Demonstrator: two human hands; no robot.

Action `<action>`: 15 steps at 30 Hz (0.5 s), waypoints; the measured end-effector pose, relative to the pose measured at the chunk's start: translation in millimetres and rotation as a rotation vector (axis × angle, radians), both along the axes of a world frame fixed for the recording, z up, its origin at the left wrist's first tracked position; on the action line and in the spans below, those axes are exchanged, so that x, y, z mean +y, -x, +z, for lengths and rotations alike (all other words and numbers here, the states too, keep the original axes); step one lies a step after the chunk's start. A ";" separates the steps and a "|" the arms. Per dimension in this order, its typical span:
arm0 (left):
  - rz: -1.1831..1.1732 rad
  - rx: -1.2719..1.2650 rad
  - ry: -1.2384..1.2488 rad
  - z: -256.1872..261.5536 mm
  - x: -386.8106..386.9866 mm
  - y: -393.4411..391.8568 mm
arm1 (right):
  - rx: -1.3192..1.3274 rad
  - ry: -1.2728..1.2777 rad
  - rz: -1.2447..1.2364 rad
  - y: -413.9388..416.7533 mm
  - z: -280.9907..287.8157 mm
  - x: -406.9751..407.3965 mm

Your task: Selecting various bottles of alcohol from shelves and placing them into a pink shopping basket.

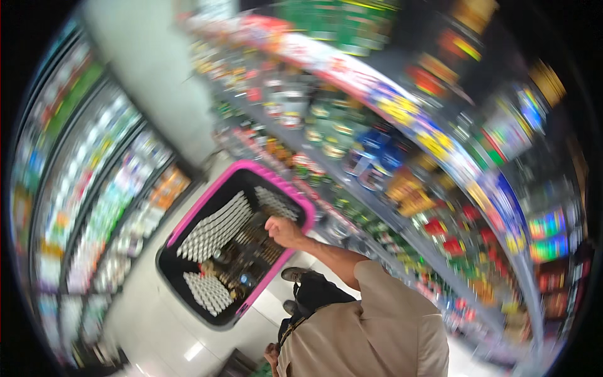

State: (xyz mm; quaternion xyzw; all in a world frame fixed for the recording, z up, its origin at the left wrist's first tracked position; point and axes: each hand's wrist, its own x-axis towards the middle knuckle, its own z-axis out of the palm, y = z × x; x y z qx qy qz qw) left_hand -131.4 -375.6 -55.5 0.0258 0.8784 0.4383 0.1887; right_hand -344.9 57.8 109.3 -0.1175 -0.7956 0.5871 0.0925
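A black shopping basket with a pink rim (pixel 188 231) and white-looking perforated side panels sits in front of me. My right hand (pixel 282 232) is curled into a fist over the basket's near side; whether it grips a handle cannot be made out. Inside, on the slatted bottom, lie a few small items: a round jar-like thing (pixel 221 256), something with a blue top (pixel 245 280) and a yellowish item with red (pixel 207 269). My left hand (pixel 272 353) hangs low beside my waist, partly cut off by my tan shirt, its fingers bent.
Shelves of blurred jars and bottles (pixel 332 125) run along the right, with a bright printed strip (pixel 348 70) on a shelf edge. Stocked shelves (pixel 94 188) stand at left. A pale pillar or wall (pixel 155 70) rises ahead. Tiled floor (pixel 165 325) lies below, with my shoes (pixel 294 274) on it.
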 end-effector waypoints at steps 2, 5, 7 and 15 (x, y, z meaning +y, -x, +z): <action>-0.282 0.097 0.021 -12.1 -15.5 23.6 | 0.039 -0.102 -0.165 -57.2 -2.1 5.0; -0.675 0.255 0.012 -23.3 -5.9 63.6 | 0.099 -0.377 -0.426 -174.8 -53.3 9.9; -0.908 0.351 0.009 -28.0 1.4 85.9 | -0.104 -0.561 -0.606 -269.6 -126.2 7.8; -1.522 0.736 -0.035 -33.0 76.4 111.1 | -1.001 0.197 -1.048 -549.2 -189.1 -124.1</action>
